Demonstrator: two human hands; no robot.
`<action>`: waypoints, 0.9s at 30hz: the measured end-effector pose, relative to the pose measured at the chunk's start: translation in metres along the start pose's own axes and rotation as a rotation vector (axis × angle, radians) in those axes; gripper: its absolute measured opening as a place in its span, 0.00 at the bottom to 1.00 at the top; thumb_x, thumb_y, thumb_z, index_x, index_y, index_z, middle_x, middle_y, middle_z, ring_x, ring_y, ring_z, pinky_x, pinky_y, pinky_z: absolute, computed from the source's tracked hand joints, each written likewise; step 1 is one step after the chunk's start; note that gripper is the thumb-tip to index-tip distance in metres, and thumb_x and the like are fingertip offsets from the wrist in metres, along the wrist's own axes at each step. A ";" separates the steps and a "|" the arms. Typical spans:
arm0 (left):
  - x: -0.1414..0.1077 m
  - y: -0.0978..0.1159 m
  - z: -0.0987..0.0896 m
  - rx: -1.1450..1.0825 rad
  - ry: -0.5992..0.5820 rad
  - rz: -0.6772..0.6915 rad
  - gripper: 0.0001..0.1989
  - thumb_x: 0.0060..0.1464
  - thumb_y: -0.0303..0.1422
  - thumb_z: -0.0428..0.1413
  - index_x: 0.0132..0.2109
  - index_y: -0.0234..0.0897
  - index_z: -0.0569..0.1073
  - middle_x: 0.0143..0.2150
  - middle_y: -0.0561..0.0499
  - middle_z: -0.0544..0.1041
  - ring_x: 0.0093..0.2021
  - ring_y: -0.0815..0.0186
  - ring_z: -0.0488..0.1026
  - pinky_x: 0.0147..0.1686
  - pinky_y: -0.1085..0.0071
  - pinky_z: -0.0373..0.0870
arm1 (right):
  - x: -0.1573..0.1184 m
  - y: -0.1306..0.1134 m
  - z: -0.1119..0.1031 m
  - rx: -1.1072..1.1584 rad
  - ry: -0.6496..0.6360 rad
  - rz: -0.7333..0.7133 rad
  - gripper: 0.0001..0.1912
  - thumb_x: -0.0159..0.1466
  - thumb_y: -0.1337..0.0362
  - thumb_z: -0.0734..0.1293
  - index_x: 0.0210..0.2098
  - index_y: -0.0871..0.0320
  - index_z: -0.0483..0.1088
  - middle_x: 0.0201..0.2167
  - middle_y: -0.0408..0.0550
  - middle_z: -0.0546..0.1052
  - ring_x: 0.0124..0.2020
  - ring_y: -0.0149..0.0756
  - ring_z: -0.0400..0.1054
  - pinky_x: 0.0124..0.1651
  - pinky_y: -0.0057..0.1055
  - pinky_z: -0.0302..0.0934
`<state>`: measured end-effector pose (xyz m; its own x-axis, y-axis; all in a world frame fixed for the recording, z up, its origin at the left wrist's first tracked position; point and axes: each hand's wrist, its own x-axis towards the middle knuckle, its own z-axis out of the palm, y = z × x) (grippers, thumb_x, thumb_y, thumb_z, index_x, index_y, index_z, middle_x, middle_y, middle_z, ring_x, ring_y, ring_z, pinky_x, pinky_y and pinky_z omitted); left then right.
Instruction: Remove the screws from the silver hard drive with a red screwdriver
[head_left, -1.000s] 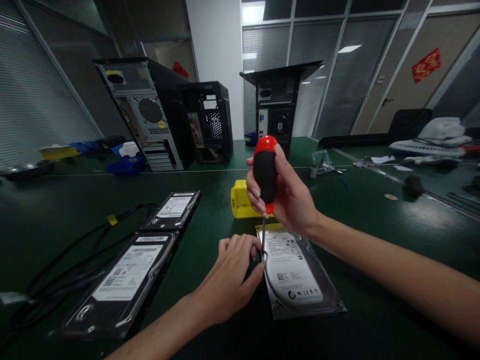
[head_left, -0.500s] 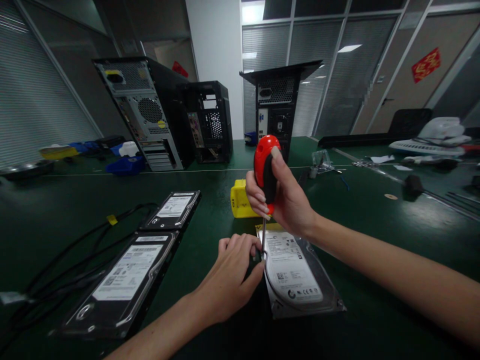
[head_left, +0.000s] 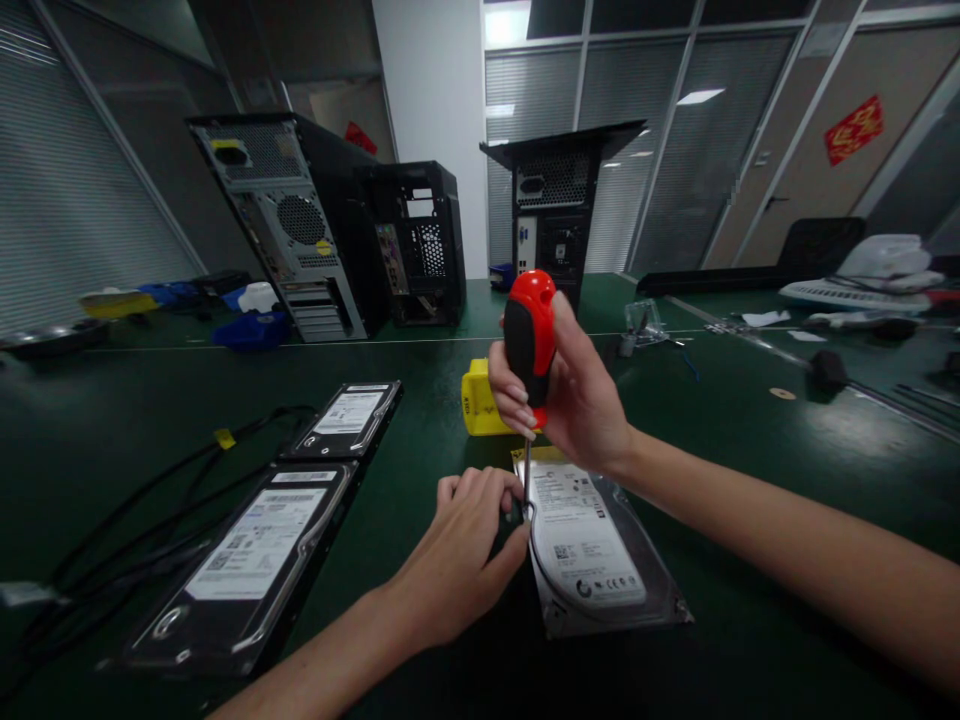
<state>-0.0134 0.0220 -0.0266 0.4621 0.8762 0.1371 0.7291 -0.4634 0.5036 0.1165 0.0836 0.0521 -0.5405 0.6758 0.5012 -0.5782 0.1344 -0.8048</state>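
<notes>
My right hand (head_left: 581, 400) is wrapped round the red and black handle of a screwdriver (head_left: 531, 335), which stands nearly upright. Its metal shaft runs down to the left edge of a hard drive (head_left: 577, 530) with a white label. My left hand (head_left: 469, 545) lies at that same edge, thumb and bent fingers closed about the spot where the tip meets the drive. What exactly sits under the tip is hidden by the fingers. Just behind the drive is a yellow bin (head_left: 480, 400), partly covered by my right hand.
Two more hard drives, a near one (head_left: 255, 550) and a far one (head_left: 352, 412), lie to the left beside black cables (head_left: 150, 500). Computer cases (head_left: 300, 230) stand at the back. A small clear bag (head_left: 643, 322) and a white keyboard (head_left: 847, 295) are to the right.
The screwdriver handle has turned in my right hand, so its black grip now faces left. My left hand and the hard drive have stayed in place.
</notes>
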 end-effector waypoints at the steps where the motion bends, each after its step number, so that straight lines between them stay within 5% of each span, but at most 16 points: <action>1: 0.000 0.000 0.000 -0.002 0.000 0.001 0.06 0.60 0.34 0.45 0.42 0.38 0.62 0.38 0.51 0.65 0.39 0.62 0.59 0.43 0.62 0.55 | 0.000 0.001 0.000 -0.016 0.015 -0.010 0.16 0.61 0.49 0.60 0.33 0.55 0.59 0.18 0.35 0.59 0.14 0.22 0.51 0.17 0.21 0.48; 9: 0.000 0.001 -0.002 -0.001 -0.014 -0.007 0.05 0.60 0.34 0.45 0.41 0.39 0.62 0.39 0.51 0.65 0.39 0.62 0.58 0.44 0.62 0.55 | -0.001 0.003 -0.006 -0.044 0.106 -0.055 0.15 0.62 0.51 0.62 0.40 0.56 0.62 0.25 0.38 0.65 0.20 0.23 0.60 0.19 0.21 0.56; 15: 0.000 0.001 -0.002 0.006 -0.015 -0.006 0.05 0.60 0.34 0.45 0.40 0.38 0.61 0.38 0.51 0.64 0.38 0.63 0.58 0.44 0.62 0.55 | -0.002 0.002 -0.006 0.006 0.015 -0.013 0.20 0.63 0.49 0.57 0.42 0.58 0.66 0.27 0.41 0.63 0.23 0.24 0.60 0.22 0.23 0.58; 27: 0.000 -0.001 0.001 0.011 0.001 -0.004 0.06 0.60 0.34 0.46 0.42 0.39 0.62 0.39 0.51 0.65 0.39 0.62 0.59 0.44 0.62 0.56 | -0.002 0.004 0.003 -0.041 0.103 -0.061 0.15 0.60 0.54 0.64 0.35 0.53 0.53 0.22 0.34 0.61 0.16 0.21 0.54 0.16 0.20 0.51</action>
<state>-0.0140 0.0221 -0.0278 0.4582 0.8784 0.1361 0.7367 -0.4610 0.4947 0.1137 0.0807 0.0486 -0.4380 0.7362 0.5159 -0.5818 0.2053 -0.7870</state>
